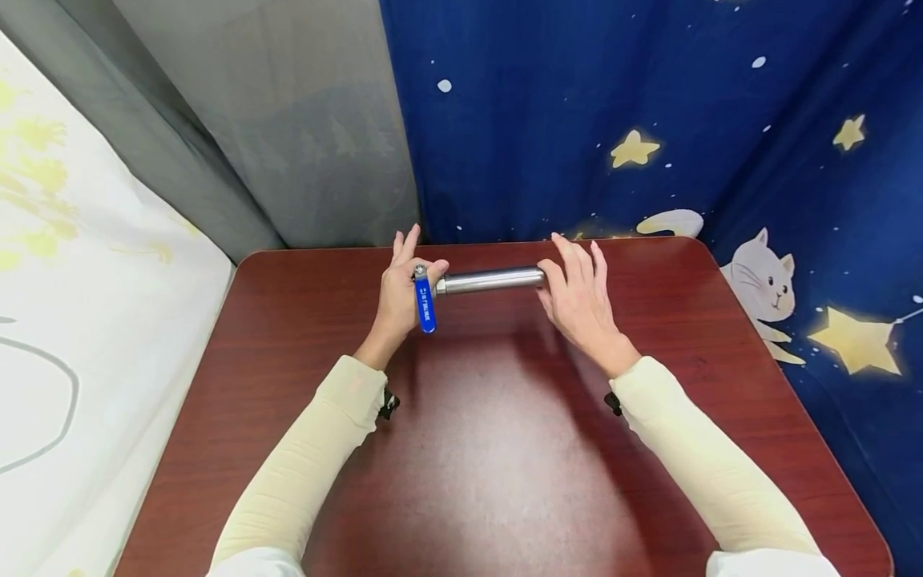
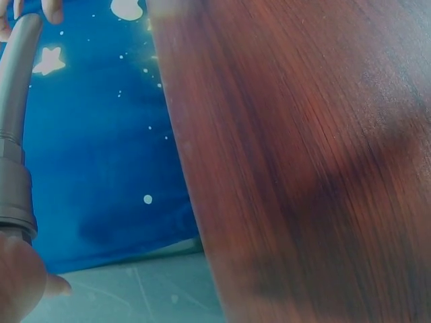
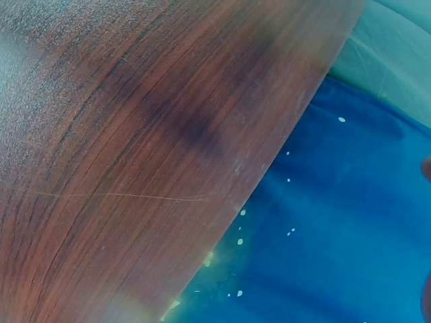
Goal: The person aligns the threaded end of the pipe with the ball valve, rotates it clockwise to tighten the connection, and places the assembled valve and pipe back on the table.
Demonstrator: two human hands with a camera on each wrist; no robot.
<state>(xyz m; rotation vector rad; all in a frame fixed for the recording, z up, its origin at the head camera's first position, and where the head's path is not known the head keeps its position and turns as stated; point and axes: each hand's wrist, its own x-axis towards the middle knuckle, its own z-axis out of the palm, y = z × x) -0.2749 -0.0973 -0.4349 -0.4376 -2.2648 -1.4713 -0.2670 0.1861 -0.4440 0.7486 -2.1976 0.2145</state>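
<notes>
In the head view my left hand (image 1: 395,303) grips a metal ball valve with a blue lever handle (image 1: 425,308), the lever pointing down toward me. A shiny steel pipe (image 1: 492,280) runs from the valve to the right, held roughly level above the table. My right hand (image 1: 579,304) pinches the pipe's far end between thumb and fingers, the other fingers spread. In the left wrist view the pipe (image 2: 15,81) and the valve's thicker body (image 2: 15,195) run along the left edge. Only bits of my right fingers (image 3: 426,168) show in the right wrist view.
Below the hands lies a reddish-brown wood-grain table (image 1: 497,449). Behind its far edge hang a grey curtain (image 1: 288,120) and a blue curtain (image 1: 534,120) with stars and a cat. White patterned cloth (image 1: 94,264) hangs at the left.
</notes>
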